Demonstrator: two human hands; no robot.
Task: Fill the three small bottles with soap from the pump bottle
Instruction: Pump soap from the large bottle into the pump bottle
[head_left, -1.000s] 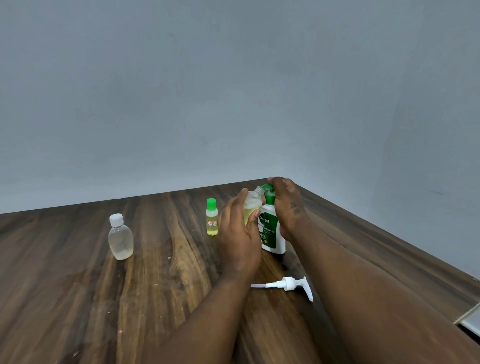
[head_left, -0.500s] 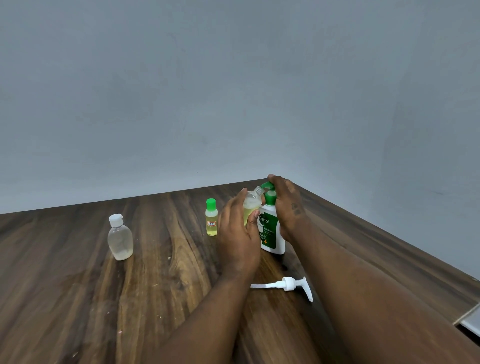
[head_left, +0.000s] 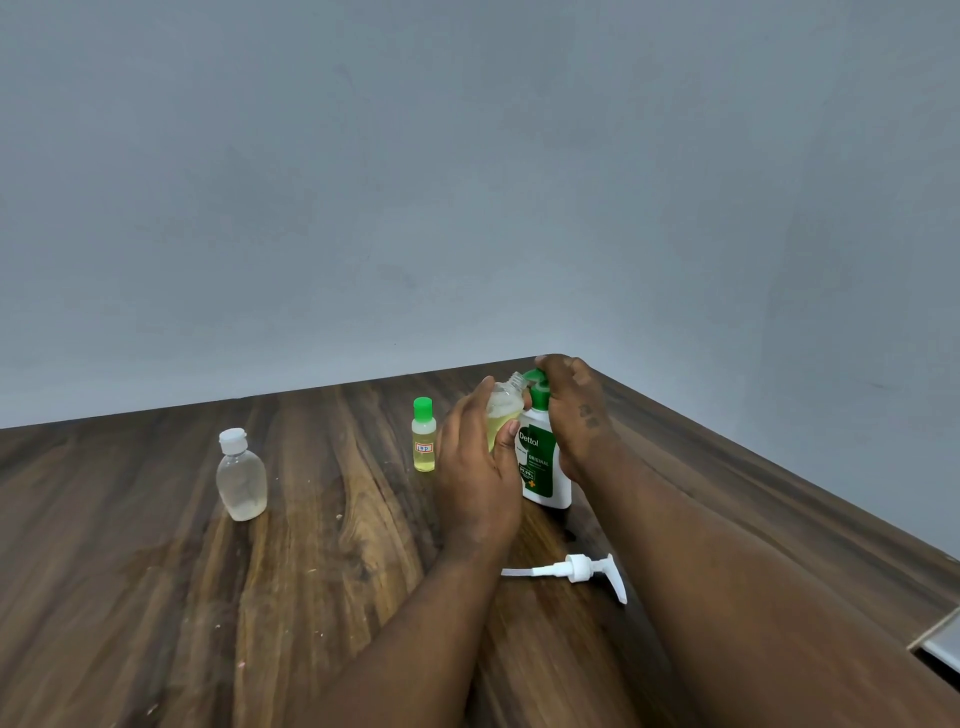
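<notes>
One small bottle, uncapped, part-full of yellow soap, gripped in left hand, tilted beside pump bottle on tabletop. Right hand pinches green cap near its neck. Step: likely capping. Next: seat cap squarely, twist.

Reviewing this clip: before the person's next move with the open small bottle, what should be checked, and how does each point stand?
1. Left hand grips the open small bottle: ok.
2. Open small bottle holds yellowish soap: ok.
3. Right hand holds the green cap beside that bottle's neck: ok, cap not yet on.
4. Dettol bottle stands upright on the table: ok.
5. Green-capped bottle is closed, with soap inside: ok.
6. White-capped bottle is filled: cannot tell, it looks nearly clear.
</notes>
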